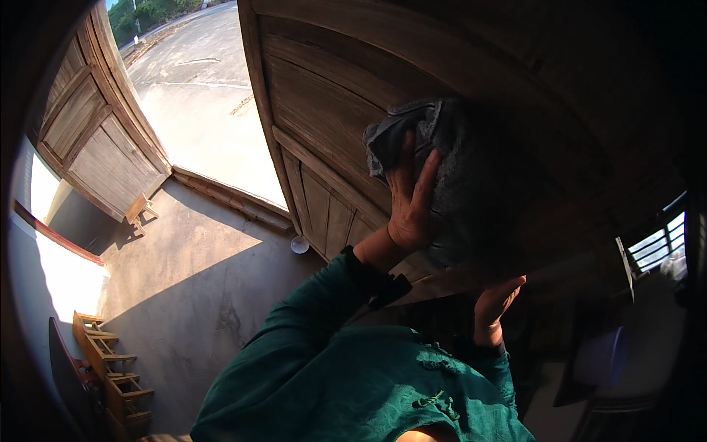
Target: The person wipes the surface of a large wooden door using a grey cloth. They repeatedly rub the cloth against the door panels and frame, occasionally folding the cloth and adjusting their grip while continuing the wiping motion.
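Observation:
My left hand [411, 207] presses a grey cloth [442, 119] against the panelled face of a wooden door [331, 88], with its fingers spread over the fabric. The cloth is bunched at its upper left, and its right part fades into deep shadow. Lower and to the right, my right hand [497, 304] is raised near the dark lower part of the door, with its fingers extended. I see no object in it, though shadow hides whether it touches the wood.
Left of the door is a doorway with a raised threshold [232, 199]. A second wooden door leaf [116, 160] stands beyond it, with a small wooden stool [141, 212] beside it. A white bowl [300, 245] sits on the floor. Wooden stools [113, 375] line the lower left; a barred window [660, 243] is at right.

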`<state>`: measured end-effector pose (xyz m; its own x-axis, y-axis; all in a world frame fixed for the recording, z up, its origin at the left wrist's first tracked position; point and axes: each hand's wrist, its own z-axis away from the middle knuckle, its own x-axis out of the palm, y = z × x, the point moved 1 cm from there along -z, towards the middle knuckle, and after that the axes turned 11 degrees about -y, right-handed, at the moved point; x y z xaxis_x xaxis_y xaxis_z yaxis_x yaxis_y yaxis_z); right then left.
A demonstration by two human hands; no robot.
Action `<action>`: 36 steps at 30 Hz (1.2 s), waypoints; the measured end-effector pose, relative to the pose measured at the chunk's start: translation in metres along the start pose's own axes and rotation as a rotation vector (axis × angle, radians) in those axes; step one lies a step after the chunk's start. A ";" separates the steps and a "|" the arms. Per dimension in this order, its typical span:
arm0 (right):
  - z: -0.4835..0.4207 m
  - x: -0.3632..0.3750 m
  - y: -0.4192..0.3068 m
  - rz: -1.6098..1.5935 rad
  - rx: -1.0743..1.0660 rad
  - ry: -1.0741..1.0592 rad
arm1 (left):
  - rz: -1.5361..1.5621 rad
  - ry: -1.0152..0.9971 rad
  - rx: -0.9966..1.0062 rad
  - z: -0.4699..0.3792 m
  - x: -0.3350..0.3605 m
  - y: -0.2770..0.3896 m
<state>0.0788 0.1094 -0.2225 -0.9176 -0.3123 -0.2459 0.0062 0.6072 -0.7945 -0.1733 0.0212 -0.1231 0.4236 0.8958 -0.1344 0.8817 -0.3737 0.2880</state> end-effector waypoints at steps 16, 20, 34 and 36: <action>-0.001 0.014 -0.021 -0.092 0.095 0.350 | 0.316 0.598 -0.659 0.102 -0.122 -0.278; -0.002 0.018 -0.026 -0.056 0.111 0.374 | 0.426 0.602 -0.809 0.134 -0.157 -0.372; 0.003 0.015 -0.010 0.063 0.143 0.485 | -0.027 0.360 -0.942 0.178 -0.092 -0.320; 0.003 0.016 -0.010 0.134 0.117 0.472 | 0.113 0.439 -0.999 0.181 -0.082 -0.301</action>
<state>0.0653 0.0959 -0.2203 -0.9852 0.1436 -0.0937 0.1561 0.5251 -0.8366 -0.4357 0.0166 -0.3701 0.2053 0.9505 0.2334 0.1926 -0.2731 0.9425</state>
